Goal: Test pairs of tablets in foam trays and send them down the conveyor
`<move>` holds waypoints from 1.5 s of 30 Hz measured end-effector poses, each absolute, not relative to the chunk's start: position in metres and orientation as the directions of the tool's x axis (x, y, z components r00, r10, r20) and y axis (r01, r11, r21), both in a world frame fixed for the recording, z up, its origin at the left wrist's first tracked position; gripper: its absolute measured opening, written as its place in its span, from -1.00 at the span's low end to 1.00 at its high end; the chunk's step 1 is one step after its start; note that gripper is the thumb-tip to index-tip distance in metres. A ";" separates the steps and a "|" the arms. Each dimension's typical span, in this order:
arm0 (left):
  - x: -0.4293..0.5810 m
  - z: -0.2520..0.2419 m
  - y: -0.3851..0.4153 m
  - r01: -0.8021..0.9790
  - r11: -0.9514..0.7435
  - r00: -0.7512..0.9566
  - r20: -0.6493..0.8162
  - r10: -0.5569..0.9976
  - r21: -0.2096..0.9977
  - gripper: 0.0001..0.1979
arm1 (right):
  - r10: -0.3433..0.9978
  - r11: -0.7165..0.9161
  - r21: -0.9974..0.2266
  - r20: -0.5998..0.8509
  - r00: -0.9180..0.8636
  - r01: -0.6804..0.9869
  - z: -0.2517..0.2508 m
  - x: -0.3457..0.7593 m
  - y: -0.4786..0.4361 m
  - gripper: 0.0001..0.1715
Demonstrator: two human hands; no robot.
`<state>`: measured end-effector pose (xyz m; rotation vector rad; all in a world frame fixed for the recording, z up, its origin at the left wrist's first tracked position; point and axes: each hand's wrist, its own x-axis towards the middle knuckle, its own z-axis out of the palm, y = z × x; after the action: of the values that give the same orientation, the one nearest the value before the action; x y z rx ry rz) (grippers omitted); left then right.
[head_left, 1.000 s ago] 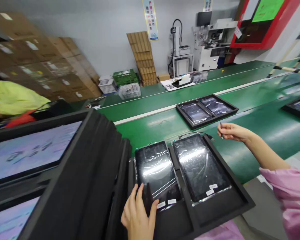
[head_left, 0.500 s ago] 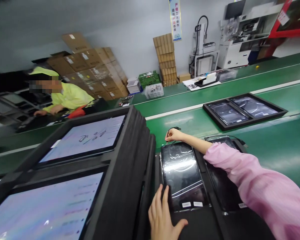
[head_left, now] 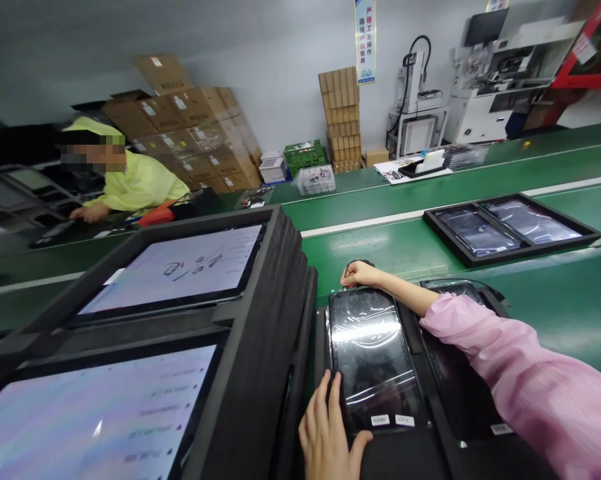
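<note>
A dark tablet (head_left: pixel 373 360) in clear film, with two white labels near its lower edge, lies in a black foam tray (head_left: pixel 395 457). My left hand (head_left: pixel 327 433) lies open along its lower left side, fingers stretched out and thumb spread at the bottom corner. At the tablet's far left corner, my right hand (head_left: pixel 359 274) is closed in a pinch on a cable plug (head_left: pixel 345 288) that meets the edge; whether it is fully inserted cannot be seen. Under my right arm a second dark tablet (head_left: pixel 460 393) lies in the neighbouring compartment, partly hidden.
Left stands a tall stack of black foam trays (head_left: pixel 260 333) with lit tablets (head_left: pixel 180 267) on top. Another foam tray (head_left: pixel 517 257) with two tablets lies on the green conveyor surface (head_left: pixel 360 243). Across the line, a person in yellow (head_left: pixel 145 180) works near stacked cartons (head_left: pixel 195 133).
My right hand has brought the plug closer to the tablet's far edge. My left hand stays at the lower left corner. The whole view has shifted slightly.
</note>
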<state>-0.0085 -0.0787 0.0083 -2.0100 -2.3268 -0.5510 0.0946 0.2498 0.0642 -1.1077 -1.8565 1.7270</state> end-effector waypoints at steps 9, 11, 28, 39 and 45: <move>-0.007 0.009 -0.078 0.963 0.111 -0.179 0.271 0.946 0.246 -0.02 | 0.649 -0.078 -0.919 -0.341 -0.680 0.386 0.070 0.092 0.256 -0.75; -0.006 0.010 -0.078 0.962 0.122 -0.187 0.262 0.947 0.244 -0.03 | 0.620 -0.080 -0.908 -0.369 -0.693 0.412 0.073 0.091 0.257 -0.74; 0.013 0.078 0.002 0.949 0.097 -0.069 -0.103 0.992 0.299 -0.14 | 0.894 0.244 -0.727 -0.088 -0.440 0.642 0.114 0.217 0.208 -0.69; 0.097 0.090 0.124 0.969 0.149 -0.171 0.101 0.980 0.197 -0.57 | 0.963 0.075 -0.494 0.261 0.065 0.866 0.013 0.381 0.097 -0.48; 0.094 0.093 0.130 0.972 0.168 -0.184 0.082 0.980 0.166 -0.56 | 0.979 0.024 -0.608 0.177 0.106 0.793 0.020 0.371 0.116 -0.43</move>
<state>0.0940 0.1296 0.0927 -2.0342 -2.4341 -0.2875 0.3712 0.1161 0.0198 -1.8091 -1.7280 0.4123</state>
